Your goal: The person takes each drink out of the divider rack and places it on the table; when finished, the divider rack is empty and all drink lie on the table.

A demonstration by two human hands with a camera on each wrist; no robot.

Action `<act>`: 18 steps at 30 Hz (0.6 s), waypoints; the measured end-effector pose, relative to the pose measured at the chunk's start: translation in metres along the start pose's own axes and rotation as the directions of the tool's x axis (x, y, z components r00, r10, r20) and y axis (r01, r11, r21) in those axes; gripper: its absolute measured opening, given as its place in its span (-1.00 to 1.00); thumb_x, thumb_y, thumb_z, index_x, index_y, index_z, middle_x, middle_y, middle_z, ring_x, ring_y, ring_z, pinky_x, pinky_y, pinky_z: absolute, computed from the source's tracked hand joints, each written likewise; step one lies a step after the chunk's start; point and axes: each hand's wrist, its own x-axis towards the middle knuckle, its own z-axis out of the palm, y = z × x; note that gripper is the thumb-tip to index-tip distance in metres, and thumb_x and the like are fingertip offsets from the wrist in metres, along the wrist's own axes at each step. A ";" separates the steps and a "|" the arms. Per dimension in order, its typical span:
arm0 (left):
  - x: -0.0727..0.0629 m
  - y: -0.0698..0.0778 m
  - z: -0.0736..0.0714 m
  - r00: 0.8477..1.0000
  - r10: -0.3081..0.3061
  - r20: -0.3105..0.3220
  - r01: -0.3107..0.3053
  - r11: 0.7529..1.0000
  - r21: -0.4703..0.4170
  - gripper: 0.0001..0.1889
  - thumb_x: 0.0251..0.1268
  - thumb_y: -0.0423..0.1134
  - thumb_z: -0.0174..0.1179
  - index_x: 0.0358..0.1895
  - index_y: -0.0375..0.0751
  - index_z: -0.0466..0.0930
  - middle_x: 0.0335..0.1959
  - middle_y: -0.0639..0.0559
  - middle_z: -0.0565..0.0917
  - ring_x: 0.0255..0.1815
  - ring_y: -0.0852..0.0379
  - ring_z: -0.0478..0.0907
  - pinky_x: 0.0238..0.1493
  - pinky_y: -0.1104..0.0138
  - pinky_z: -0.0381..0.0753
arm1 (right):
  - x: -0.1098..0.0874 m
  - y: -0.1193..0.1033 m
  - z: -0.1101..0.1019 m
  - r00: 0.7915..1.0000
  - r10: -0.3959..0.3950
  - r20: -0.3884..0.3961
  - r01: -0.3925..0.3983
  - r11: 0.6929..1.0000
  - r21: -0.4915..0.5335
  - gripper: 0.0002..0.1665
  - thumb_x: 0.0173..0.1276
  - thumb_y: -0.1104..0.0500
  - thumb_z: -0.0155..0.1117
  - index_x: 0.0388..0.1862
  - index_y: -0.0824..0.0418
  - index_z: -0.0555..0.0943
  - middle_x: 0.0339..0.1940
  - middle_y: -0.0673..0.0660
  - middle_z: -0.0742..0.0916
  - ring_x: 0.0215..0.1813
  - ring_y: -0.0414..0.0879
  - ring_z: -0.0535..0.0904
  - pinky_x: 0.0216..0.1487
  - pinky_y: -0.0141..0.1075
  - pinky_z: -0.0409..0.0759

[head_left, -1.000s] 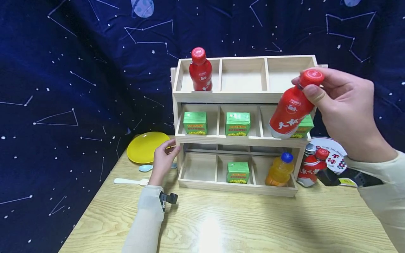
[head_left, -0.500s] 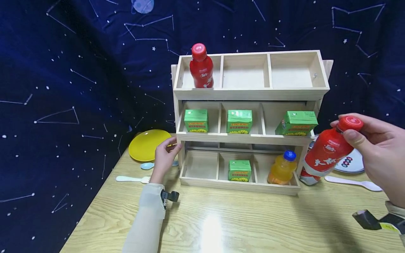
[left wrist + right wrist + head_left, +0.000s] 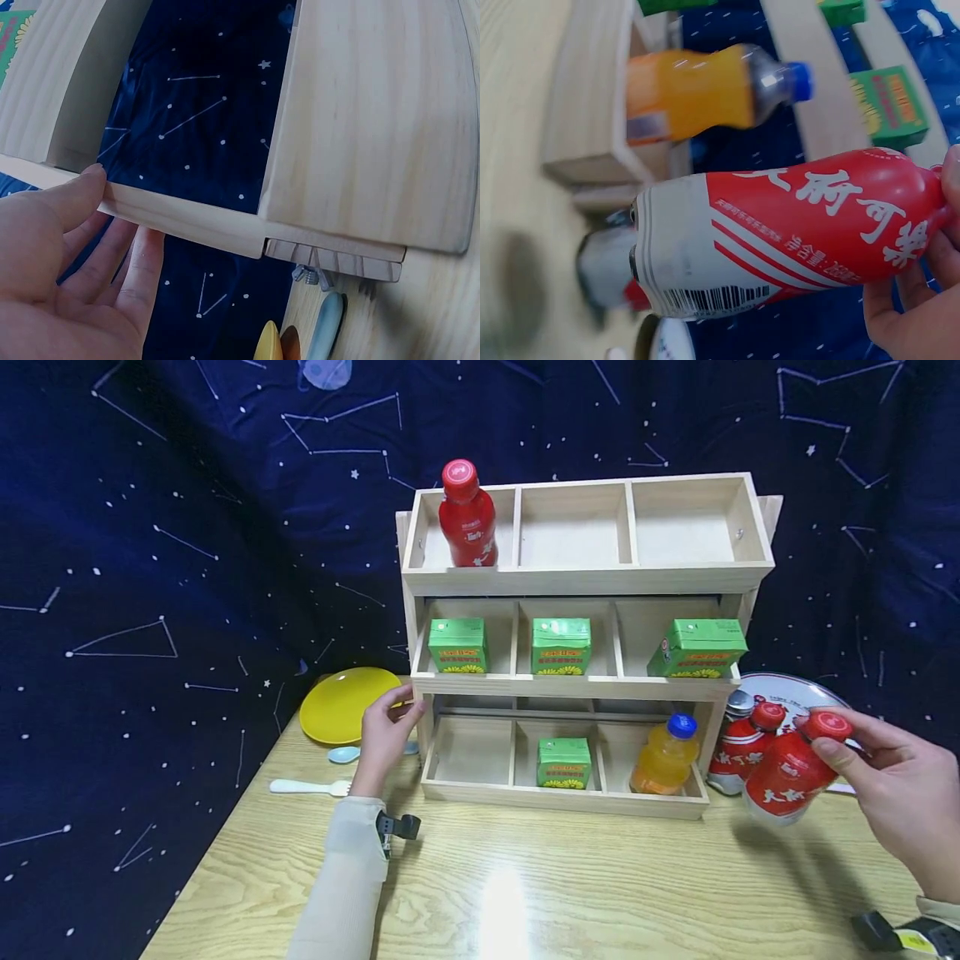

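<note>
My left grip [image 3: 386, 735] is clamping the wooden rack [image 3: 588, 582], my right grip [image 3: 900, 781] is pinching the tilted red bottle [image 3: 783, 777], and I'm favouring levelling it before contact with the counter [image 3: 600, 877].

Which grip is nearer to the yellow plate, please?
The left grip, holding the wooden rack, is beside the yellow plate; the right grip, holding a red Tianfu cola bottle, is past the rack's opposite end.

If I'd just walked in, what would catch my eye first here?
Probably the red cola bottle, held tilted by its neck in the right hand, right of the three-tier wooden shelf. Next, perhaps, the yellow plate left of the shelf, and the dark blue constellation cloth behind it.
</note>
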 end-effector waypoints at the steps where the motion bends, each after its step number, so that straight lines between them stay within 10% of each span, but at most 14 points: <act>1: 0.000 0.000 0.000 1.000 0.000 0.000 0.000 1.000 -0.006 -0.59 0.31 -0.18 0.32 0.20 -0.15 0.60 0.07 -0.08 0.64 0.03 -0.02 0.63 0.12 0.19 0.61 | -0.002 0.004 0.001 1.000 0.016 0.002 -0.016 1.000 -0.009 -0.48 0.37 0.43 0.22 0.32 0.30 0.52 -0.09 -0.40 0.63 -0.18 -0.52 0.57 -0.23 -0.71 0.51; 18: 0.002 -0.002 0.000 1.000 -0.016 0.009 0.016 1.000 -0.009 -0.57 0.31 -0.18 0.33 0.22 -0.15 0.58 0.08 -0.08 0.64 0.06 -0.07 0.62 0.13 0.18 0.61 | -0.011 0.042 0.011 0.993 0.098 0.067 -0.087 0.984 -0.153 -0.48 0.29 0.24 0.43 0.23 0.30 0.59 -0.22 -0.51 0.62 -0.15 -0.68 0.48 -0.23 -0.78 0.43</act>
